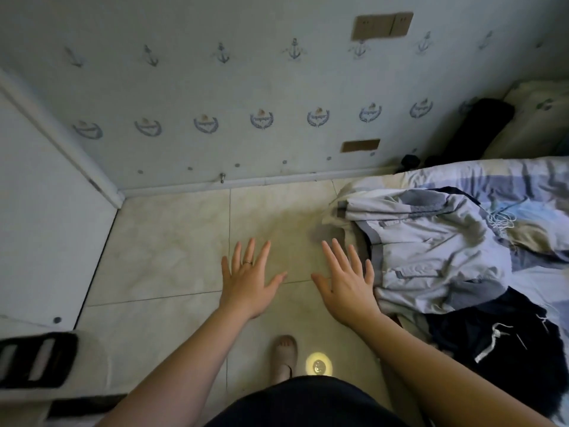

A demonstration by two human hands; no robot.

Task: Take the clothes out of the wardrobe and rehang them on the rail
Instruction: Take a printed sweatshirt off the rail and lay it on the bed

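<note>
While both hands are held out flat and hold nothing, the clothes (455,272) lie heaped on the bed (492,174), at its near left corner.

Item 1: pale grey-blue jacket (431,251), crumpled, on the bed's checked cover, its edge hanging over the bed's left side.
Item 2: dark garment (508,343) with a white drawstring, on the bed, nearer the person than the jacket and partly tucked under it.
Item 3: right hand (348,288), palm down, fingers straight and spread, just left of the bed; its little finger is beside the jacket's edge, contact cannot be told.
Item 4: left hand (248,278), palm down, fingers spread, further left of the bed, over the tiled floor (169,241); ring (248,262) on one finger.
Item 5: foot (284,355) in a pale slipper, on the floor left of the bed, with a bright round spot (318,365) beside it.
Item 6: wall (246,87) papered with anchors and crests, running behind the bed's far end; brown switch plates (381,24) up on it.
Item 7: white panel (37,211), well left of the bed, across the floor.
</note>
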